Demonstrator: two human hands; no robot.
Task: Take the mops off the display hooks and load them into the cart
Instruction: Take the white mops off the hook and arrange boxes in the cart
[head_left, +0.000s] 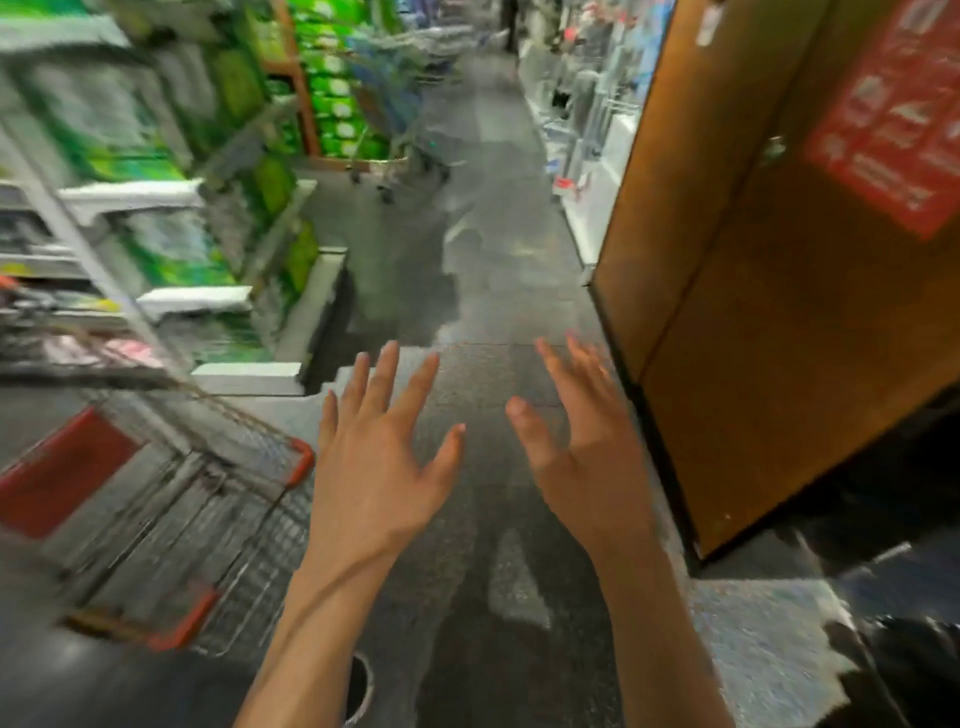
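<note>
1. Both hands are spread and hold nothing: the left hand (376, 457), at lower centre of the frame, has its fingers fanned out straight, and the right hand (582, 447), just right of it, is likewise splayed, its fingertips blurred.
2. Head view, lower left: the wire shopping cart with red plastic corner guards and a red panel (171, 499) stands just beside the left forearm, its basket too blurred to tell what lies in it.
3. Head view, mops: no mop can be made out on any hook. The display hooks are not clearly visible either; pale hanging goods on the white shelving at upper right (587, 119) are too smeared to name.
4. Head view, surroundings: the tall brown wooden panel with a red printed notice (769, 291) fills the right side, close to the right hand; blurred shelves of green packages (171, 171) line the upper left; the dark speckled aisle floor (483, 249) runs up the middle.
5. Judged step: reaching or turning toward the display with empty hands. To do it well, I would steady the head first, find the hooks, then take one mop with both hands, lifting its hanger clear of the hook before pulling.
6. Keep the cart within reach at the left, and watch that long handles do not strike the wooden panel.
</note>
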